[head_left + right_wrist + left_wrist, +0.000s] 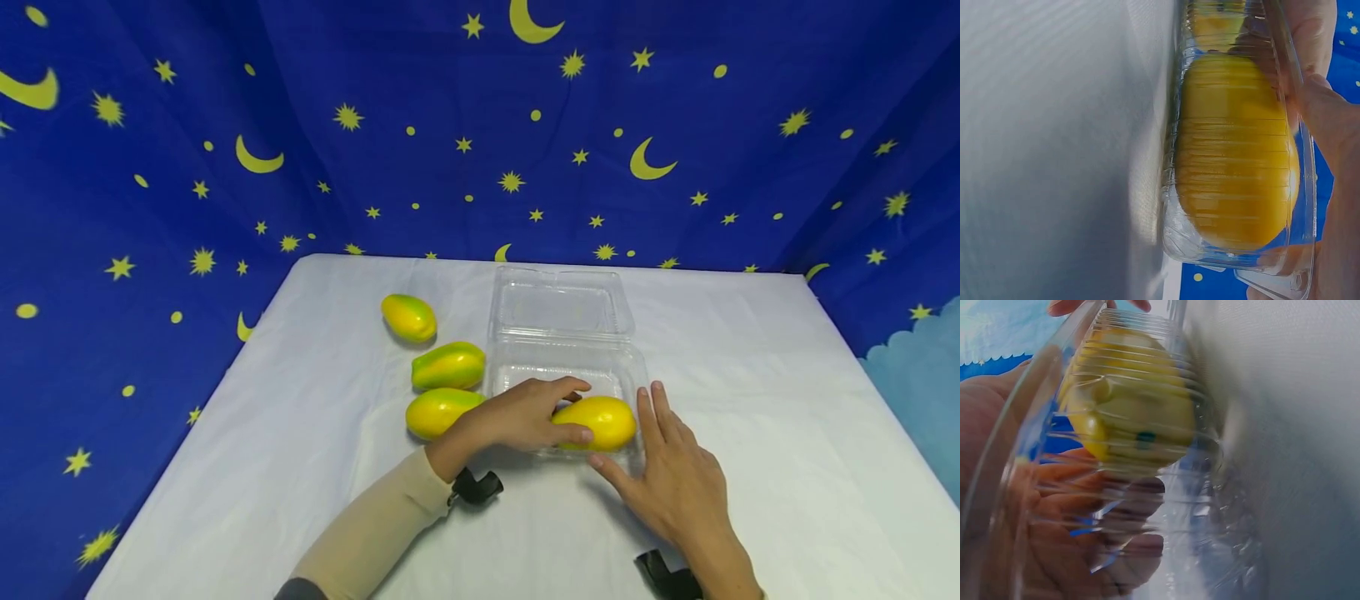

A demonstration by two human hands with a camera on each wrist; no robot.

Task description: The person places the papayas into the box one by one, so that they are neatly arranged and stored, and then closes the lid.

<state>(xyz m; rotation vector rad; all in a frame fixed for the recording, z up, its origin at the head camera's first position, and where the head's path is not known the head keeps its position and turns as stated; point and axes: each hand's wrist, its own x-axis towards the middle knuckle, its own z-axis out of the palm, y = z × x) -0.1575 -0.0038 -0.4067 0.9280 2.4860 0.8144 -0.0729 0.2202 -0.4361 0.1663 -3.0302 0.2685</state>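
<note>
A clear plastic clamshell box [517, 367] lies open on the white table, its lid [558, 304] folded back. In the near part of its tray is a yellow mango-like fruit [600, 422]. My left hand [573, 410] grips that fruit from the left, thumb in front and fingers over the top. My right hand [645, 442] rests with straight fingers against the tray's near right corner, holding nothing. The left wrist view shows the fruit [1132, 412] through the ribbed wall, with my fingers [1085, 506] beside it. In the right wrist view the fruit [1235, 156] fills the tray.
Three more yellow-green fruits lie left of the box: one far [408, 317], one in the middle [448, 366], one near [438, 411] by my left wrist. A white cloth [750, 400] covers the table. Blue star-patterned fabric [450, 125] hangs behind and at both sides.
</note>
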